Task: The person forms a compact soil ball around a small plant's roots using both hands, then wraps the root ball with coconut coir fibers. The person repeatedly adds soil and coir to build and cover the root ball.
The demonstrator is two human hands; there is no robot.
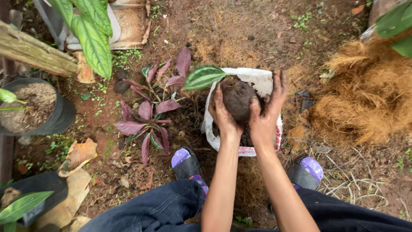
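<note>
head view: both hands (244, 114) clamped on soil ball (237, 98) over white bag (262, 81), bare garden dirt (257, 30).

A purple-leaved plant (150, 114) is lying on the bare soil. A dark pot (36, 107) filled with gritty mix is sitting at the left, under a broad green leaf (92, 36). A heap of brown coconut fibre (369, 94) is spreading at the right.
</note>
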